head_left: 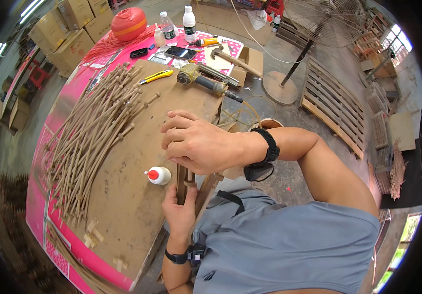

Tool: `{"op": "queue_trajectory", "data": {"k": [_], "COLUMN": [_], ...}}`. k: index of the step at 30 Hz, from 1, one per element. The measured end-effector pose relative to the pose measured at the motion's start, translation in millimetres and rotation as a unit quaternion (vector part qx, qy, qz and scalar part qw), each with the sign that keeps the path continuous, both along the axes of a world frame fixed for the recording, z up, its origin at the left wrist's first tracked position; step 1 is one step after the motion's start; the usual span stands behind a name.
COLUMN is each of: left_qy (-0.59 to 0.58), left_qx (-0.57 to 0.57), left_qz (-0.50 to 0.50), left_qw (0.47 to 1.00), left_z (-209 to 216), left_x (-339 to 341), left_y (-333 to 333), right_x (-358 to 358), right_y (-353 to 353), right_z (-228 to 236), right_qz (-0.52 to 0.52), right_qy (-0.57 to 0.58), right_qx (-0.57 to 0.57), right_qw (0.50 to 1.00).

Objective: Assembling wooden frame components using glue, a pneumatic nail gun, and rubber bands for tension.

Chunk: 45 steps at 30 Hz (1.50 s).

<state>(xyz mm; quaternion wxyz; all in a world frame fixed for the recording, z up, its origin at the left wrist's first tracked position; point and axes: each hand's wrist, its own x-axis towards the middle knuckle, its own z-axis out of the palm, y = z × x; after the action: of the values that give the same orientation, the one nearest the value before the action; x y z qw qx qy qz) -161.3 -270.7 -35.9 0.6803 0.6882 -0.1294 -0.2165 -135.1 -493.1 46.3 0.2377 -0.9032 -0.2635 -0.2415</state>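
Left hand (180,211) grips a wooden piece (181,182); right hand (198,144) curls over it, hold undeterminable. Squeeze bottle (160,176) just left; wooden spindles (91,147) farther left; air tool (207,83) beyond.

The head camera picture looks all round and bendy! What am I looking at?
There's no robot here, just a person. A wide fisheye camera on their head looks down, and its lens makes straight edges bend. The bare left hand holds a brown wooden piece. The bare right hand covers its far end; I can't tell whether it grips anything. On the flat brown board are a slim yellow cutter and a white bottle with a red cap. To the left lies a big pile of thin brown wooden rods.
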Motion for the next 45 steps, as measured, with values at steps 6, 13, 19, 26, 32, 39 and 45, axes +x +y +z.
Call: {"op": "queue_trajectory", "data": {"k": [6, 13, 19, 26, 32, 39, 45], "left_qy": [0.082, 0.127, 0.120, 0.108, 0.097, 0.095, 0.092], "left_qx": [-0.064, -0.097, -0.164, -0.109, -0.108, -0.104, -0.107], "left_qz": [-0.010, -0.001, 0.030, 0.055, 0.077, 0.085, 0.090], "left_qw": [0.994, 0.987, 0.979, 0.987, 0.986, 0.986, 0.986], "left_z": [0.6, 12.4, 2.3, 20.2, -1.2, -7.2, -11.1], "left_x": [9.9, 17.3, 12.6, 7.5, 13.9, 15.6, 17.9], "left_y": [15.0, 38.3, 73.2, 97.2, 109.7, 115.9, 120.6], "right_x": [-19.3, -39.6, -31.2, -20.1, -15.1, -29.8, -25.7], "right_y": [-19.3, -53.0, -61.2, -63.9, -62.9, -58.9, -56.6], "right_z": [35.3, 34.1, 17.6, -1.3, -15.6, -20.3, -26.9], "right_qz": [-0.017, -0.099, -0.124, -0.124, -0.115, -0.140, -0.135], "right_qy": [-0.049, -0.174, -0.230, -0.234, -0.264, -0.185, -0.199], "right_qx": [0.162, 0.070, 0.043, -0.013, -0.030, -0.042, -0.031], "right_qw": [0.985, 0.977, 0.964, 0.964, 0.957, 0.972, 0.970]}}
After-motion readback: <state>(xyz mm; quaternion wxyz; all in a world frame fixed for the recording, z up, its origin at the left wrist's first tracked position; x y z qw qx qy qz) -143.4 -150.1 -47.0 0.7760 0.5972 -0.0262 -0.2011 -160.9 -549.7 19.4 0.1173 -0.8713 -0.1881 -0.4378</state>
